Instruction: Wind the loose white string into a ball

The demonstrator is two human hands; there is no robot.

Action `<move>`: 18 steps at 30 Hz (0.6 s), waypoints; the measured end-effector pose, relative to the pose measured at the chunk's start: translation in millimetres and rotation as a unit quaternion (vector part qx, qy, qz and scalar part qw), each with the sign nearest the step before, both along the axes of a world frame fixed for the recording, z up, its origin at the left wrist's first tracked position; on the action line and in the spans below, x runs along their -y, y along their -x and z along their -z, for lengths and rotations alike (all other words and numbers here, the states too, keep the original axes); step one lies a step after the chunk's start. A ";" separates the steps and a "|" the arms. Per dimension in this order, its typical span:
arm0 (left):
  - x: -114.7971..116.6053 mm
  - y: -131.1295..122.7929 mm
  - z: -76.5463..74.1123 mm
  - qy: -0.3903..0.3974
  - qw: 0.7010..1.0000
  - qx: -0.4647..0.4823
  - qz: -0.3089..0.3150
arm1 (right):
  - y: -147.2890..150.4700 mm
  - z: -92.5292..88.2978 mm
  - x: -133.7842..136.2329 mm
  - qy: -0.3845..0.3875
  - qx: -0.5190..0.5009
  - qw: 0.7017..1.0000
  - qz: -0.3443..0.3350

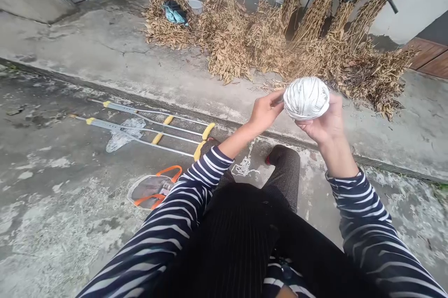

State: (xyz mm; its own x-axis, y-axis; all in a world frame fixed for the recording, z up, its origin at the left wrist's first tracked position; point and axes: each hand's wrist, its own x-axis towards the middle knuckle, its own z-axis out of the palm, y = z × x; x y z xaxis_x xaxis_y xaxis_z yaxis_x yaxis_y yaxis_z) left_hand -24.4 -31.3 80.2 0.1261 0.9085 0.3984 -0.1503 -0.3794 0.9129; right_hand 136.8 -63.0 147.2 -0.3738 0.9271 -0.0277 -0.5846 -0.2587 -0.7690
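A round ball of white string (306,98) is held up in front of me at chest height. My right hand (324,123) cups it from below and from the right, fingers curled round it. My left hand (266,110) is at the ball's left side, its fingertips pinched at the ball's edge, seemingly on the string. A tangle of loose white string (245,166) lies on the concrete between my legs. Both arms wear dark sleeves with white stripes.
Two metal crutches with yellow grips (147,128) lie on the concrete to my left, with clear plastic (122,135) beside them. A clear bag with orange handles (152,188) lies nearer. Bundles of dried brown plants (245,37) lean on the wall beyond a raised curb.
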 end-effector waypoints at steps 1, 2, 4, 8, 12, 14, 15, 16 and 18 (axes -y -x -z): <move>-0.1 3.0 0.1 -0.006 1.000 -0.023 -0.007 | -1.4 -0.8 -0.5 0.004 0.004 1.000 -0.003; -0.3 6.6 -0.2 -0.011 0.999 -0.046 -0.005 | -3.1 -1.8 -0.9 0.007 0.009 1.000 -0.009; -1.4 14.5 -2.0 -0.023 0.996 -0.082 0.020 | -6.7 -5.0 -1.4 0.008 0.023 0.999 -0.025; -7.8 26.5 -1.8 -0.032 0.991 -0.099 0.082 | -12.0 -19.0 -0.5 0.000 0.026 0.999 -0.030; -14.9 28.6 13.5 0.017 0.988 -0.075 0.137 | -9.4 -34.4 -0.7 -0.003 0.023 1.000 -0.005; -17.2 26.9 22.3 0.045 0.985 -0.052 0.156 | -4.3 -39.4 -2.6 -0.014 0.027 1.000 0.005; -18.2 25.8 25.6 0.054 0.984 -0.040 0.163 | -1.1 -41.9 -3.7 -0.020 0.027 0.999 0.008; -19.2 24.7 28.0 0.061 0.983 -0.032 0.169 | 2.4 -44.9 -4.7 -0.026 0.025 0.999 0.010; -21.9 23.3 30.5 0.079 0.981 -0.027 0.178 | 9.2 -54.0 -6.1 -0.034 0.013 0.999 0.013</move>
